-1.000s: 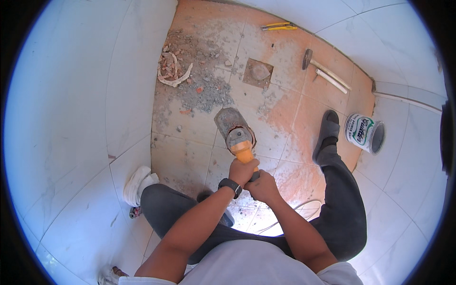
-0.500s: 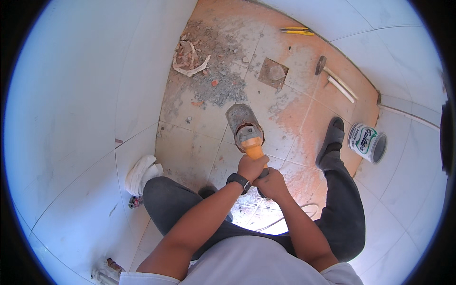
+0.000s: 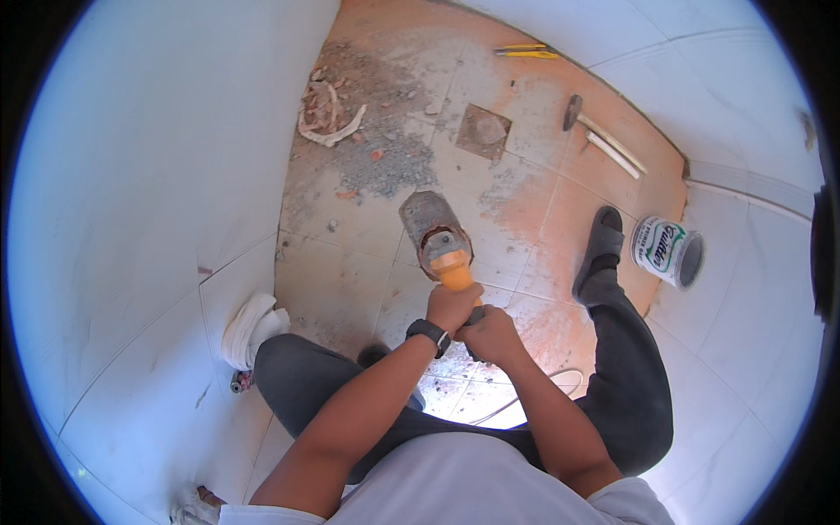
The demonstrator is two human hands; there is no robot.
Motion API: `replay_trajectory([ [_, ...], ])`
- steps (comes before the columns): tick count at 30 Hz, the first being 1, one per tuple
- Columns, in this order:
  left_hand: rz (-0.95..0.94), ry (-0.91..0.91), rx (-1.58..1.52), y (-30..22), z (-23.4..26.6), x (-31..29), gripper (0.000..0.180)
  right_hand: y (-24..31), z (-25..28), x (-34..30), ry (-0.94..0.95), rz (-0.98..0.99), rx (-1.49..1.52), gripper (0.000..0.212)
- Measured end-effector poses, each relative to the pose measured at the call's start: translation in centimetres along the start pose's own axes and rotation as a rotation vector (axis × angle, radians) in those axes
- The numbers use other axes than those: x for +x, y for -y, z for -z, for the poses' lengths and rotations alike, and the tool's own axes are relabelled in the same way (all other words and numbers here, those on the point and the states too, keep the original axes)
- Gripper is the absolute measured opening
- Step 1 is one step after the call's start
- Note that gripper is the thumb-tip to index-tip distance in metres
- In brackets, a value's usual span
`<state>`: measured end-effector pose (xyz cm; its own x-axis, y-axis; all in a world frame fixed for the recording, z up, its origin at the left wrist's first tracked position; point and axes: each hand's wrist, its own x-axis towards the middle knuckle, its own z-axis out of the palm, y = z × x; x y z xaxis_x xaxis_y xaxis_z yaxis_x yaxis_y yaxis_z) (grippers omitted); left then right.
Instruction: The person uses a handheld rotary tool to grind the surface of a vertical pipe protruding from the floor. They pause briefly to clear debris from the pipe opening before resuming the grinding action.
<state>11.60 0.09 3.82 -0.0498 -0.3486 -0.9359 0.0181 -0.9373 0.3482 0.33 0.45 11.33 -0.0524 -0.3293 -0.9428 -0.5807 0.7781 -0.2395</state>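
An orange angle grinder (image 3: pixel 454 272) is gripped in both of my hands, its grey metal head pointing away from me. My left hand (image 3: pixel 452 308), with a dark watch on its wrist, is closed round the orange body. Just behind it my right hand (image 3: pixel 493 334) is wrapped round the dark rear end. The grinder's head sits over the near part of an oblong opening (image 3: pixel 428 210) cut in the tiled floor. Its disc is mostly hidden by the head and guard.
Grey and reddish rubble (image 3: pixel 391 164) lies at far left beside a broken pale ring (image 3: pixel 332 136). Beyond the opening is a square recess (image 3: pixel 484 130). A hammer (image 3: pixel 604 131), yellow-handled tool (image 3: pixel 527 52) and tipped bucket (image 3: pixel 668 252) lie rightward. A cord (image 3: pixel 573 374) loops near my right arm.
The whole view has shifted slightly, so the floor and its things appear a little further left. Both hands keep their grip on the angle grinder, which stays over the same opening.
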Motion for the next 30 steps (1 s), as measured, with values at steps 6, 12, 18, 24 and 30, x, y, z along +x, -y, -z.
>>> replay_trajectory([
  [6, 0.011, -0.004, 0.036, 0.0, 0.1, 0.5, 0.037, -0.4, 0.0, 0.4, 0.045, -0.024, 0.045, 0.057],
  [12, 0.023, -0.001, 0.023, 0.0, 0.2, 0.6, 0.037, -0.7, -0.3, 0.9, -0.003, 0.004, -0.038, 0.057],
  [18, 0.039, 0.020, -0.013, 0.1, 0.5, 1.1, 0.037, -0.7, -0.2, 1.1, 0.054, -0.027, 0.014, 0.058],
  [24, 0.048, 0.015, 0.000, 0.3, 0.7, 1.9, 0.039, -0.2, -0.3, 1.3, 0.000, -0.001, -0.022, 0.053],
  [30, 0.061, 0.014, -0.007, 0.1, 1.0, 2.3, 0.041, 0.7, 0.1, 1.4, 0.034, -0.004, -0.026, 0.047],
])
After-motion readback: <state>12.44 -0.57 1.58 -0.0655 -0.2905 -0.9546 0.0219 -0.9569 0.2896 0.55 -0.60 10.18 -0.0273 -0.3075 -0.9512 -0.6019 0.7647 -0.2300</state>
